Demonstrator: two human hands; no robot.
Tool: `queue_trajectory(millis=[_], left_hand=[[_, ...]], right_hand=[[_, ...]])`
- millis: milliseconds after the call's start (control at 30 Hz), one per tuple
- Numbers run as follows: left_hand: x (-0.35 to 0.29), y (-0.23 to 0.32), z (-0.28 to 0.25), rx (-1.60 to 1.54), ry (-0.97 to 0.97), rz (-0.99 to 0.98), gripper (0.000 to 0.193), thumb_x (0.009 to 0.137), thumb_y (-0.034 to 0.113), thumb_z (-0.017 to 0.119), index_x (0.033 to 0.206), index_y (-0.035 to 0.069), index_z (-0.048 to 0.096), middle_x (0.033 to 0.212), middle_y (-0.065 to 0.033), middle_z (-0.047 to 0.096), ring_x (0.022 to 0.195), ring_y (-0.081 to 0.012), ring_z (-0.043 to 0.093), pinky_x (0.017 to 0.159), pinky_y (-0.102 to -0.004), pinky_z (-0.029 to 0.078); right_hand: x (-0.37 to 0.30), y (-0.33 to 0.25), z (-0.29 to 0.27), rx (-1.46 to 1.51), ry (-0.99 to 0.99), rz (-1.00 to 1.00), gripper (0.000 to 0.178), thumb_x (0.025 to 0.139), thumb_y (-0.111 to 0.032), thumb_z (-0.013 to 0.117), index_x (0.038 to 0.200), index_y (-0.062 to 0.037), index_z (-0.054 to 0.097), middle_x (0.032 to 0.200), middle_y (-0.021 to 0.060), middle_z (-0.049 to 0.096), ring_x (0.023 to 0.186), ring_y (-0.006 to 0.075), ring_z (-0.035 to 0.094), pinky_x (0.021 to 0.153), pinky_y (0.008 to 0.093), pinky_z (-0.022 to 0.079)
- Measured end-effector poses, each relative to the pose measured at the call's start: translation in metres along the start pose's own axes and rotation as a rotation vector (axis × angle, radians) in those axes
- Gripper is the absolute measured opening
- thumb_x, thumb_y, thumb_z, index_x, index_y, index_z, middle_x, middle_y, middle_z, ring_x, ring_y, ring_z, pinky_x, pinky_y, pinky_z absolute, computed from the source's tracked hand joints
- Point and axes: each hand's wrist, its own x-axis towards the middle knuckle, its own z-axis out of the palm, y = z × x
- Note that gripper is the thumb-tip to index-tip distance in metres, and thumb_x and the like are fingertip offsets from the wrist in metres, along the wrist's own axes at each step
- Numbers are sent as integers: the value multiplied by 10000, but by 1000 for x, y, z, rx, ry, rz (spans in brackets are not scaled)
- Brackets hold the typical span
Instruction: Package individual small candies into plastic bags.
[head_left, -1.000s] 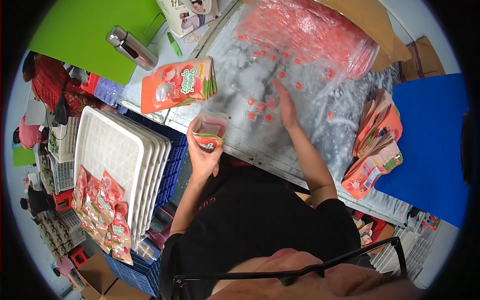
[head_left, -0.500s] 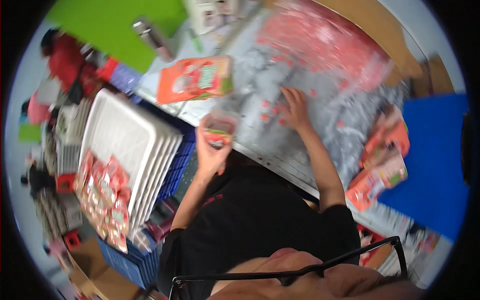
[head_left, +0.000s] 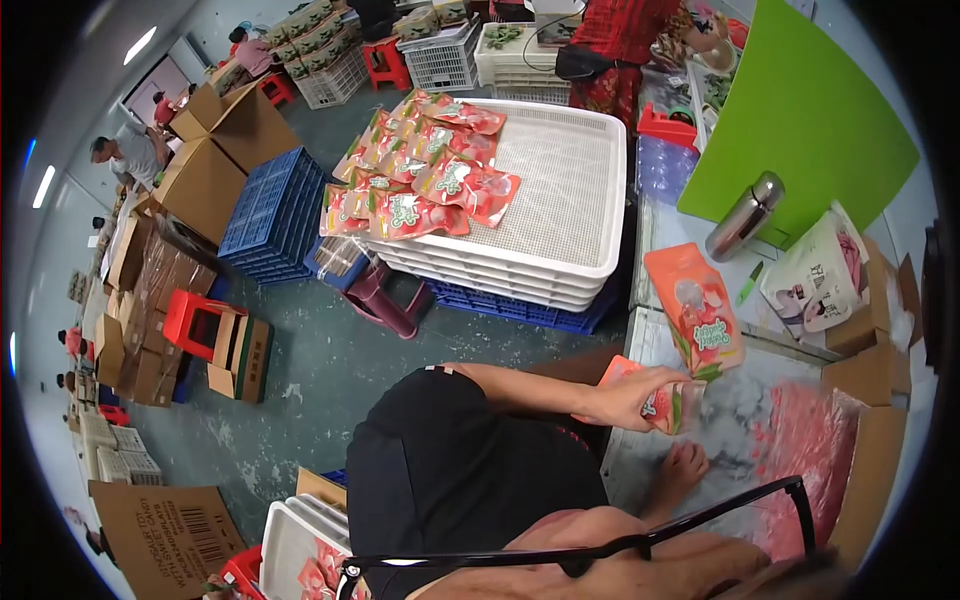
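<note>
My left hand (head_left: 622, 402) grips an orange-red pouch (head_left: 664, 408) with a clear end, held over the table's near edge. Close by, my right hand (head_left: 684, 470) is low over the grey, marbled tabletop (head_left: 735, 400) with its fingers curled; whatever they hold, if anything, is hidden. Another orange pouch (head_left: 700, 310) lies flat just beyond the held one. Beside my right hand, clear plastic with many small red pieces (head_left: 805, 450) spreads against a cardboard box wall (head_left: 868, 480).
Stacked white trays (head_left: 570, 180) carry several filled pouches (head_left: 425, 165) at one end. A steel flask (head_left: 745, 215), a green slim tool (head_left: 749, 284) and a white printed bag (head_left: 815, 275) stand or lie near a green board (head_left: 800, 120). Blue crates (head_left: 270, 215) sit on the floor.
The view has swung left toward the trays and room. My left hand still holds the pouch; my right hand's spread fingers have curled.
</note>
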Motion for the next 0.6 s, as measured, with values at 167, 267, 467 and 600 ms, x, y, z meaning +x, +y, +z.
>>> queue_trajectory(millis=[167,267,467,600], left_hand=[[5,-6,0,46,23,40,882,670,101,801,1449,105,386,1307,-133,513,1222,-312,500,1030,-417,387],[9,-5,3,48,15,160,894,658,106,805,1447,102,384,1315,-136,505,1228,-318,489,1030,-429,384],[18,-4,28,167,-134,158,927,617,130,817,1432,82,377,1337,-175,461,1244,-362,449,1034,-451,368],[18,0,44,224,-168,193,942,603,139,822,1430,80,376,1341,-187,448,1250,-364,442,1031,-453,368]], right_hand=[[-15,17,22,76,-26,119,159,923,-165,598,975,-15,596,965,185,568,844,356,545,773,434,476],[-10,29,27,378,206,212,191,959,-182,580,956,9,566,840,140,574,720,323,559,665,419,477],[26,3,-39,1419,508,918,196,993,-272,569,958,-80,558,748,-3,520,661,103,503,592,257,421],[54,-44,-80,1551,714,772,157,1006,-211,533,915,-82,535,723,-21,477,645,60,445,571,214,363]])
